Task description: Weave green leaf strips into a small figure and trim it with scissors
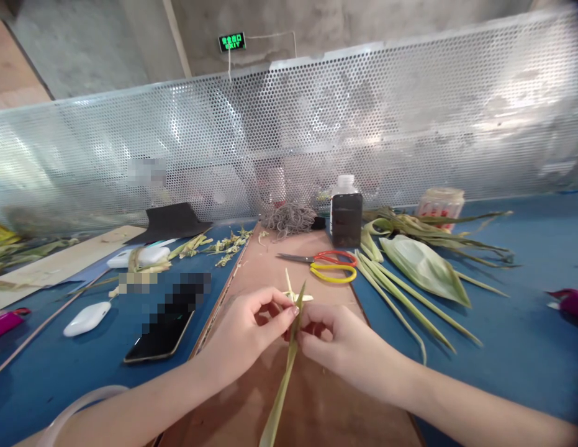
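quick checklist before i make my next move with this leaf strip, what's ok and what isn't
- Leaf strip pinched in left hand: ok
- Right hand gripping it too: cannot tell, fingertips partly hidden
- Pale pieces beyond the fingers in full view: not ok, partly covered
- Scissors lying clear of both hands: ok
- Phone off the brown board: ok

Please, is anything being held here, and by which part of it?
A long green leaf strip is held near its far, pointed end, by the left grip and the right grip.
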Available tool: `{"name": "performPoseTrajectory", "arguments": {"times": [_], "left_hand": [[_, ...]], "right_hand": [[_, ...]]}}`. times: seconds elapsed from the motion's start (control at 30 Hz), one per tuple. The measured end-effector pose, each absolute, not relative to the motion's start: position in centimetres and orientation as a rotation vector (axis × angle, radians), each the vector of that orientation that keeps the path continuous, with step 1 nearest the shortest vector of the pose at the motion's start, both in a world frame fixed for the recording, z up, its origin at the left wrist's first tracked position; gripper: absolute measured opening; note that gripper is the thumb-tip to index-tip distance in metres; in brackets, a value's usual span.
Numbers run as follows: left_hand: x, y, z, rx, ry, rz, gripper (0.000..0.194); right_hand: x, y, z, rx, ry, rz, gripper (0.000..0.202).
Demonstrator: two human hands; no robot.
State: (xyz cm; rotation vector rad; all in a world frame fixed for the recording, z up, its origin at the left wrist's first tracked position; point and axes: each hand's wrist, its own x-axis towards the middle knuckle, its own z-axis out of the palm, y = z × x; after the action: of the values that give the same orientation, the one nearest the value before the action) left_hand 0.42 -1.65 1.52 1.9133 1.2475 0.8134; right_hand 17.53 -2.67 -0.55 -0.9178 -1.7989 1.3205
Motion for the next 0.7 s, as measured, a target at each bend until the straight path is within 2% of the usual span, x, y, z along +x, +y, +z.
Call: {"name": "performPoseTrajectory", "arguments": {"times": [0.4,0.7], "left_hand": [[0.66,-2.02,1.92,1.805,1.125,0.841,0.018],[0.67,-1.87,1.89,1.761,1.172,0.908,0.015]], "right_hand": [[17.6,-2.85,-0.17,-0.841,-1.841,1.242,0.025],[17.54,-3.23,-0.05,-0.942,-1.934,1.229,0.022]]}}
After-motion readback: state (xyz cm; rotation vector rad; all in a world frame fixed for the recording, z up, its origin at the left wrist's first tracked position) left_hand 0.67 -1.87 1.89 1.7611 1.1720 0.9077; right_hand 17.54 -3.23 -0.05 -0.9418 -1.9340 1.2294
